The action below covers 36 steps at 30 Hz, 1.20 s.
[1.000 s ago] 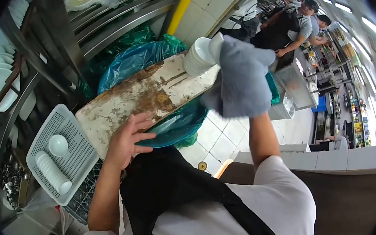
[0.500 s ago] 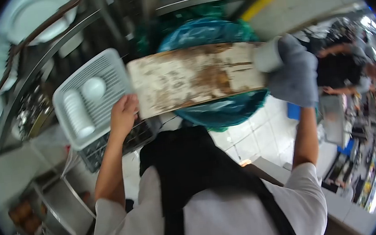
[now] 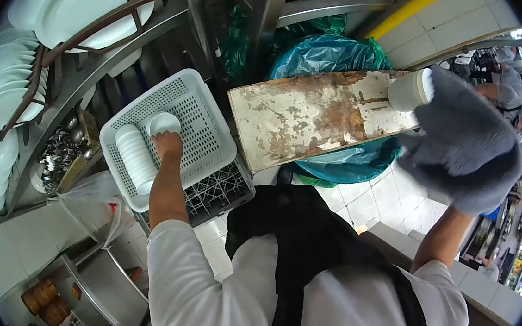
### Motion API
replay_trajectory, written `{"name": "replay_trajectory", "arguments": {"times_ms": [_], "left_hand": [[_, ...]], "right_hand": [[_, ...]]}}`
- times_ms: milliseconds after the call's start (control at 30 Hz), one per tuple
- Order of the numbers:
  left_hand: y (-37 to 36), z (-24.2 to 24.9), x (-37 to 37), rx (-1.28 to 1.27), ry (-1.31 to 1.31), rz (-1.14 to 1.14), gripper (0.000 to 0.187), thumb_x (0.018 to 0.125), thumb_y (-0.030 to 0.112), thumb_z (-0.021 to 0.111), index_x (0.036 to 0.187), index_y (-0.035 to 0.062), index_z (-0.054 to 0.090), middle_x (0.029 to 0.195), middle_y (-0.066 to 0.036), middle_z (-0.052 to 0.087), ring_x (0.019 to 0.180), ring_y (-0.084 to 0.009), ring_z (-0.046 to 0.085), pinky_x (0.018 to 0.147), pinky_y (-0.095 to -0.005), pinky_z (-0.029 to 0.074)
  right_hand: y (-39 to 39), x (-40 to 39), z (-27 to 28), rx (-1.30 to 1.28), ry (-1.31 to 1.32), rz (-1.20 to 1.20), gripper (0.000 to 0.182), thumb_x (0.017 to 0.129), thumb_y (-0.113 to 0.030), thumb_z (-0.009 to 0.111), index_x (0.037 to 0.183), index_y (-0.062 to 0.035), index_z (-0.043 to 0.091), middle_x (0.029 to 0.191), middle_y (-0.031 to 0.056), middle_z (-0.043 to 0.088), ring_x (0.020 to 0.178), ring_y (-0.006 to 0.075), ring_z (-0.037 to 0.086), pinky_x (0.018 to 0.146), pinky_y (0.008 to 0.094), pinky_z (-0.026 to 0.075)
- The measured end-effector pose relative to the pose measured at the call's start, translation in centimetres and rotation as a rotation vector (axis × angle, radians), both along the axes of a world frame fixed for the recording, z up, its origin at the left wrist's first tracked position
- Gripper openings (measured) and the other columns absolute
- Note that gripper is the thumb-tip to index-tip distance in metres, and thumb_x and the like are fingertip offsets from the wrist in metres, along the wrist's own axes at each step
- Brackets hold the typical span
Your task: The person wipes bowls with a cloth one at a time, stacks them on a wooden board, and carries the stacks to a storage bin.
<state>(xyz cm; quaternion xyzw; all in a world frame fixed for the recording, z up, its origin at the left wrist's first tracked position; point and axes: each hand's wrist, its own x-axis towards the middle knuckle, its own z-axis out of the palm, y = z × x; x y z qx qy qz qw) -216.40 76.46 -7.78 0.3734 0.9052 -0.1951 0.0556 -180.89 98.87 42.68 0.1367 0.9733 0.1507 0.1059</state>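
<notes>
Inside the white plastic basket (image 3: 212, 114), my left hand (image 3: 169, 145) has its fingers closed at the rim of a small white bowl (image 3: 163, 122). A row of nested white bowls (image 3: 136, 158) lies on its side left of that bowl. My right hand is hidden under a grey cloth (image 3: 462, 135), which hangs bunched around it at the right. Near the cloth, a stack of white bowls (image 3: 407, 91) lies on its side at the right end of a worn wooden board (image 3: 319, 115).
Under the basket is a dark plastic crate (image 3: 216, 193). The board lies across a bin lined with a green-blue bag (image 3: 332, 53). White plates (image 3: 8, 88) stand on a rack at upper left, beside spoons (image 3: 59, 152). Other people (image 3: 511, 95) are at far right.
My left hand has gone from the board's left end into the basket, onto the small bowl. The cloth-covered right hand has drawn away from the board's stack. The view has shifted.
</notes>
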Motion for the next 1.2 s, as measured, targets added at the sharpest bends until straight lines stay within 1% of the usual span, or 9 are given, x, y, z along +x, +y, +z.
{"name": "replay_trajectory", "arguments": {"times_ms": [33,100,267,367,467,700,800,900,1200], "left_hand": [[-0.2,0.5,-0.1,0.01,-0.046,-0.005,0.019,0.087,0.014,0.052,0.09,0.0105,0.07,0.101,-0.007,0.066,0.1,-0.026,0.059,0.094,-0.0461,0.037],[-0.9,0.6,0.5,0.015,-0.099,-0.005,0.019,0.087,0.015,0.052,0.091,0.0105,0.07,0.102,-0.007,0.066,0.1,-0.0264,0.059,0.094,-0.0459,0.038],[-2.6,0.6,1.1,0.571,-0.284,0.268,0.023,0.088,0.018,0.051,0.095,0.0002,0.063,0.093,-0.016,0.067,0.075,-0.0294,0.065,0.066,-0.0383,0.051],[-3.6,-1.6,1.2,1.502,-0.855,0.898,0.032,0.092,0.023,0.054,0.111,-0.0029,0.058,0.096,-0.011,0.065,0.09,-0.0222,0.064,0.073,-0.0354,0.052],[-1.5,10.0,6.2,2.055,-1.312,1.165,0.033,0.094,0.023,0.052,0.114,-0.0031,0.055,0.106,-0.013,0.063,0.096,-0.0239,0.062,0.078,-0.0345,0.051],[4.4,26.5,18.4,2.064,-1.208,0.811,0.034,0.099,0.024,0.044,0.115,-0.0038,0.054,0.114,-0.013,0.059,0.099,-0.0219,0.059,0.091,-0.031,0.044],[4.8,26.9,20.0,2.088,-1.167,0.496,0.032,0.101,0.026,0.04,0.101,-0.0018,0.057,0.095,-0.007,0.061,0.084,-0.0135,0.056,0.08,-0.0261,0.045],[3.6,29.4,19.8,1.426,-0.749,-0.033,0.036,0.102,0.026,0.036,0.087,-0.0018,0.052,0.075,-0.002,0.055,0.07,-0.0091,0.05,0.063,-0.0238,0.042],[7.8,26.6,20.6,2.061,-1.442,0.482,0.029,0.101,0.024,0.043,0.093,0.0013,0.058,0.082,-0.003,0.059,0.072,-0.0074,0.053,0.066,-0.0223,0.045]], "right_hand": [[-1.8,-0.6,0.8,-0.012,-0.231,-0.015,0.039,0.067,-0.031,0.08,0.098,-0.0128,0.065,0.099,-0.0021,0.061,0.095,0.0166,0.057,0.087,0.03,0.046],[-1.9,4.2,-8.2,-0.388,0.258,-0.385,0.042,0.066,-0.035,0.078,0.1,-0.0145,0.064,0.1,-0.0049,0.06,0.095,0.016,0.054,0.09,0.0304,0.042],[-6.3,-1.3,-14.4,-1.048,0.652,-0.164,0.023,0.069,-0.012,0.066,0.092,-0.0086,0.067,0.091,0.0037,0.064,0.071,0.0196,0.058,0.071,0.0279,0.047],[-6.6,-3.1,-16.8,-1.199,0.744,-0.07,0.019,0.071,-0.003,0.061,0.089,-0.005,0.067,0.087,0.0081,0.065,0.062,0.0213,0.059,0.064,0.0278,0.049],[-6.4,-4.4,-15.3,-1.058,0.726,0.011,0.019,0.073,-0.004,0.059,0.09,-0.0012,0.066,0.085,0.011,0.063,0.065,0.0218,0.059,0.063,0.0306,0.049],[-7.8,-8.7,-21.5,0.353,0.553,0.654,0.023,0.076,-0.008,0.054,0.091,0.0076,0.062,0.082,0.0177,0.059,0.071,0.023,0.059,0.061,0.0369,0.051],[-7.1,-8.8,-19.9,-0.095,0.697,0.452,0.025,0.075,-0.01,0.054,0.092,0.008,0.061,0.083,0.0182,0.058,0.074,0.0241,0.058,0.063,0.0383,0.05],[-4.5,-9.1,-18.2,-0.269,0.742,0.351,0.028,0.074,-0.012,0.055,0.092,0.0084,0.06,0.085,0.0187,0.057,0.076,0.0252,0.057,0.065,0.0397,0.049],[-5.4,-5.9,-18.7,-0.047,0.538,0.049,0.045,0.067,-0.02,0.06,0.1,0.01,0.053,0.093,0.0203,0.052,0.084,0.0322,0.053,0.074,0.0434,0.045]]}}
